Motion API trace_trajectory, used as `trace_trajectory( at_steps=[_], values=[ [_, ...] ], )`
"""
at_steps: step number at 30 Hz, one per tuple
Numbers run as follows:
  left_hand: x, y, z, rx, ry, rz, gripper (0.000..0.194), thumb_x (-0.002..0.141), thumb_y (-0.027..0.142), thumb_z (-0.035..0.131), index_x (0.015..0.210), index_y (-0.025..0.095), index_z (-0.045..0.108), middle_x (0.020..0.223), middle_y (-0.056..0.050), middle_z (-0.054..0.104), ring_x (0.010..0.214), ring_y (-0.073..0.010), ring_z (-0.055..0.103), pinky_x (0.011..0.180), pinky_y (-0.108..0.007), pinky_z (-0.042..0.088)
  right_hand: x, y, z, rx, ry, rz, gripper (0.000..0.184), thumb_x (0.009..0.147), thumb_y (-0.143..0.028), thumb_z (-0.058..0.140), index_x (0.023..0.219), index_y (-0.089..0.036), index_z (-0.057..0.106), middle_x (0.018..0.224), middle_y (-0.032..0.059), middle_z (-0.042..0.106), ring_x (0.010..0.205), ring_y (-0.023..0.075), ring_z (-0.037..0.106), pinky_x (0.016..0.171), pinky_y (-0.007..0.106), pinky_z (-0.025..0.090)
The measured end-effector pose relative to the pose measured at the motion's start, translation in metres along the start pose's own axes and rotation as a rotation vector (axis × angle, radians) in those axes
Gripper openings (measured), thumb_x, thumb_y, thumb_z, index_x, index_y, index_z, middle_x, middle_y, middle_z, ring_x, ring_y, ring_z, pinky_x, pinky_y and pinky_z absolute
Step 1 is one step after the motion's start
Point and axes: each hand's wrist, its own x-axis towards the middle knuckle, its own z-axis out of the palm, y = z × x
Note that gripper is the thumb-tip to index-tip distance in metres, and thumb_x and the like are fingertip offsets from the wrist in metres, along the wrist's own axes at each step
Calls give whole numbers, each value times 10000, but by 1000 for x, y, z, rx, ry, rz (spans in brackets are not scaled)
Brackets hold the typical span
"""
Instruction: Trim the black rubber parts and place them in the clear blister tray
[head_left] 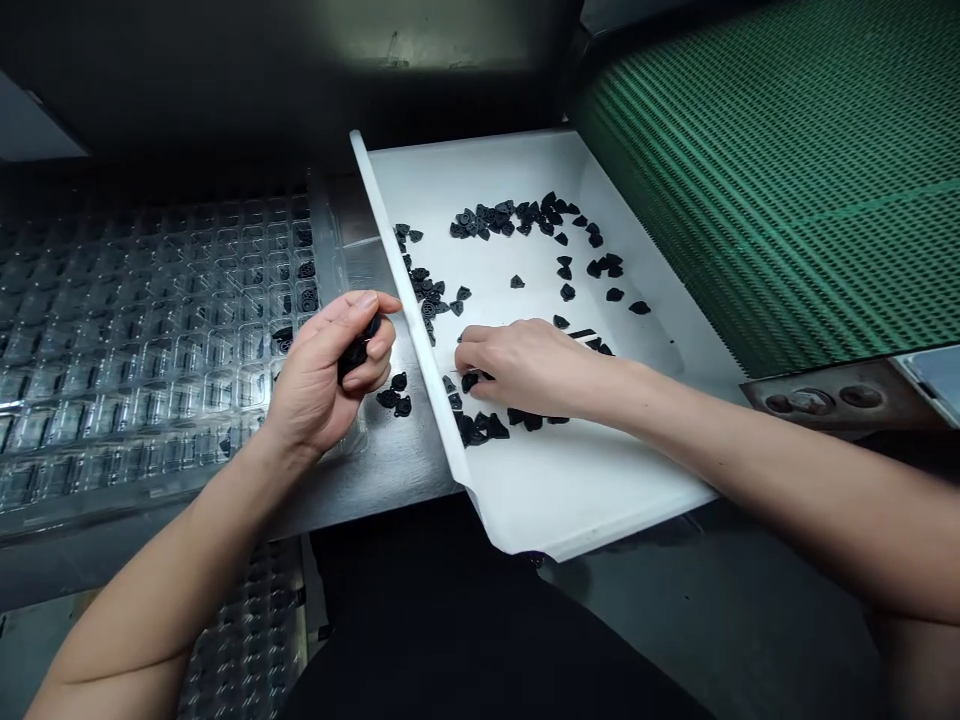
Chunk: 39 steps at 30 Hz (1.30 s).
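Observation:
My left hand (330, 365) is curled around several small black parts (354, 358), just left of the white tray's raised edge. Inside the white tray (570, 490), my right hand (517, 365) reaches down with its fingers closed on a small black part (471, 381). More loose black parts (487, 428) lie beside and partly under that hand. A long cluster of the same parts (502, 215) lies toward the tray's back, with others scattered to its right. On the metal surface below my left hand sit a few black parts (397, 398).
Clear plastic trays with many pockets (150, 330) are at the left; some pockets near their right side hold black parts. A green mesh conveyor belt (795, 180) borders the white tray on the right. Dark metal panelling (300, 70) stands behind.

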Motion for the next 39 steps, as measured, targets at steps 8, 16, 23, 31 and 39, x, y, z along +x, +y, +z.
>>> trace_trajectory(
  at_steps=[8, 16, 23, 31, 39],
  values=[
    [-1, 0, 1, 28, 11, 37, 176, 973, 315, 747, 882, 168, 710, 733, 2, 630, 446, -25, 319, 449, -205, 221, -15, -6, -25, 283, 414, -74, 106, 992, -219, 671, 1085, -177, 698, 970, 34, 750, 681, 136, 526, 660, 311, 362],
    [-12, -7, 4, 149, -99, 58, 160, 965, 350, 846, 1025, 202, 838, 593, 42, 486, 539, -68, 380, 507, -193, 287, -26, -20, -36, 622, 741, -253, 78, 1027, -253, 768, 1074, -208, 725, 979, 28, 756, 698, 127, 580, 604, 304, 437],
    [-16, -10, 2, 250, -163, 49, 103, 974, 305, 847, 1016, 216, 878, 671, 18, 573, 586, -70, 447, 542, -200, 362, -24, -19, -32, 605, 770, -311, 88, 1012, -223, 809, 1057, -198, 738, 955, 40, 755, 748, 144, 642, 662, 316, 487],
    [-18, -7, 2, 331, -112, 110, 110, 974, 347, 858, 985, 240, 879, 688, 23, 629, 592, -62, 498, 560, -195, 403, -20, -17, -30, 557, 805, -390, 137, 1047, -258, 780, 1129, -162, 726, 963, 52, 727, 835, 148, 675, 697, 297, 528],
    [-19, -6, 1, 418, -73, 199, 72, 973, 323, 862, 991, 257, 884, 712, 23, 669, 627, -69, 540, 590, -197, 434, -21, -15, -30, 578, 762, -397, 191, 1044, -192, 769, 1222, -148, 718, 1060, 60, 737, 941, 147, 699, 745, 289, 555]
  ],
)
